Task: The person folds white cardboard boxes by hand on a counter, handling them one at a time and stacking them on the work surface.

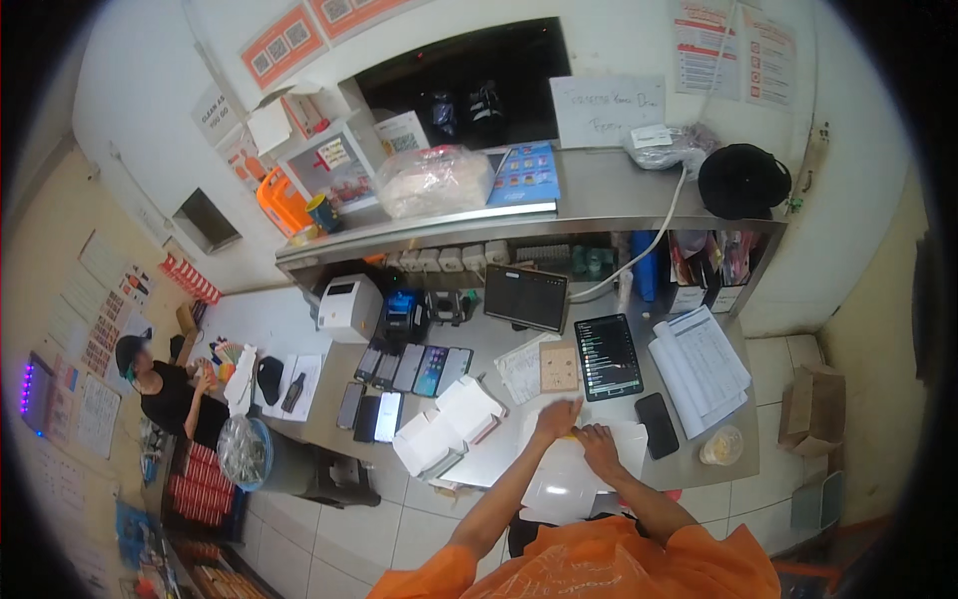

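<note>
On the steel counter, my left hand (557, 421) lies at the upper edge of an unfolded white cardboard box blank (557, 472). Close to its right, my right hand (596, 445) rests on the same blank with fingers bent. A small yellow thing shows between the hands. Just beyond them are a brown cardboard piece (559, 367) and a tablet (609, 356) with a lit screen. Partly folded white boxes (449, 427) sit to the left. Whether my fingers pinch the card is hard to tell.
A black phone (656, 426), a clear plastic cup (721, 447) and papers (700, 371) are at the right. Several phones (412, 368), a label printer (349, 308) and a monitor (525, 298) stand farther back. Another person (179, 397) stands at the far left beside a bin (288, 457).
</note>
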`<state>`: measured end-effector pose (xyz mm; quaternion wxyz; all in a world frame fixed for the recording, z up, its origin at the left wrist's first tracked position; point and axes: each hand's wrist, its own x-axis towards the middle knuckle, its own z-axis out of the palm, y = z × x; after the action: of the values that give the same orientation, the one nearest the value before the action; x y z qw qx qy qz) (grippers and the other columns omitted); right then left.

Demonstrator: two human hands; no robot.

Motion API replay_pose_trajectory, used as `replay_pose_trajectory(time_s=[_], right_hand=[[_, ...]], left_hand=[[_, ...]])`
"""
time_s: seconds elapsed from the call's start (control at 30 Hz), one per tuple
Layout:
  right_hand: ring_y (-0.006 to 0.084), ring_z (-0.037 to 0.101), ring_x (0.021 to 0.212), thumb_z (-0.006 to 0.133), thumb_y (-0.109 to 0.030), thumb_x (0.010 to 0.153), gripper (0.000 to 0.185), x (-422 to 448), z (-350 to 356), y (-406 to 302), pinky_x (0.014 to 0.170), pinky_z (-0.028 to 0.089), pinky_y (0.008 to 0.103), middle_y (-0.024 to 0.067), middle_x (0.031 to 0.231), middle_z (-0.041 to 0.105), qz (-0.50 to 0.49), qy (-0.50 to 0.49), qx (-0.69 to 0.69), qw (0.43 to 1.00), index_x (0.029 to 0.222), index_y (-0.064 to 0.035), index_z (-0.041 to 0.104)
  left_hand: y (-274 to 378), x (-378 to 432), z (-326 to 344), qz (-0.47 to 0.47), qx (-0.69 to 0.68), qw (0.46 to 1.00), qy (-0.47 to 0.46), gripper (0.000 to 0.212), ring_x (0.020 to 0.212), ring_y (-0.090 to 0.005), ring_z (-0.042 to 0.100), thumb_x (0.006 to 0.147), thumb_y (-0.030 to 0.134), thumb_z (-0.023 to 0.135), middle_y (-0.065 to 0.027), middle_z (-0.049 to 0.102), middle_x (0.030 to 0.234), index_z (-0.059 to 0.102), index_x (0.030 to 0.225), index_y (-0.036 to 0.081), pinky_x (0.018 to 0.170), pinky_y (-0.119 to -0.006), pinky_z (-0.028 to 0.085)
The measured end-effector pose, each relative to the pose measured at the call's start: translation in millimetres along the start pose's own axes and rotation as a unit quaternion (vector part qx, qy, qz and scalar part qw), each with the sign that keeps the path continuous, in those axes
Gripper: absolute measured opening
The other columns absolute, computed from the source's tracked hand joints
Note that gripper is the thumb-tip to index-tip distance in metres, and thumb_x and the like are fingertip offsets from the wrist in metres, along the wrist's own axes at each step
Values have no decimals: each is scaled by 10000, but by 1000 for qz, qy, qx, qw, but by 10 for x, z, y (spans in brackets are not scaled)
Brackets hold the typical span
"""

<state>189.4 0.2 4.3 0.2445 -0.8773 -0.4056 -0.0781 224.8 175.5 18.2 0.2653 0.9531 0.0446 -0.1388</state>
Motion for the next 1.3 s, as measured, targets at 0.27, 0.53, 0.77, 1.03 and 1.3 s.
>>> replay_pose_trajectory(time_s=[0.27, 0.53, 0.77, 1.03, 1.3], right_hand=[[282, 512, 1008, 500, -76, 807, 364, -98, 370, 97, 933, 355, 418, 125, 1027, 565, 62, 10, -28, 998, 1164, -41, 557], [322, 504, 1076, 544, -154, 843, 298, -112, 560, 415, 976, 364, 437, 157, 1064, 566, 75, 43, 137, 987, 1120, -75, 619], [277, 530, 1059, 709, -191, 751, 293, 149, 495, 504, 921, 390, 434, 81, 1056, 603, 196, -160, 87, 964, 1031, -117, 672], [285, 581, 909, 770, -251, 642, 287, 311, 780, 517, 826, 391, 455, 74, 848, 632, 170, -110, 99, 974, 841, -99, 631], [320, 587, 860, 775, -343, 627, 423, 269, 660, 648, 768, 417, 458, 100, 859, 641, 99, 17, 61, 993, 918, -67, 640]], left_hand=[[-158, 8, 427, -33, 117, 993, -6, 554, 915, -417, 635, 978, 416, 284, -266, 647, 970, 657, 982, 6, 825, -502, 500], [-117, -103, 503, -28, 109, 986, 120, 510, 759, -359, 674, 990, 339, 324, -203, 679, 831, 677, 801, 22, 748, -458, 530], [-349, 94, 740, 46, 144, 975, 163, 432, 664, -314, 654, 974, 279, 379, -143, 673, 756, 669, 739, 62, 693, -433, 502], [-744, 59, 811, 70, 73, 975, 199, 312, 617, -279, 602, 909, 240, 475, -102, 631, 684, 616, 675, 89, 641, -431, 453], [-779, 134, 1012, 97, 27, 980, 172, 250, 686, -252, 621, 867, 238, 502, -85, 636, 725, 613, 695, 94, 679, -412, 461]])
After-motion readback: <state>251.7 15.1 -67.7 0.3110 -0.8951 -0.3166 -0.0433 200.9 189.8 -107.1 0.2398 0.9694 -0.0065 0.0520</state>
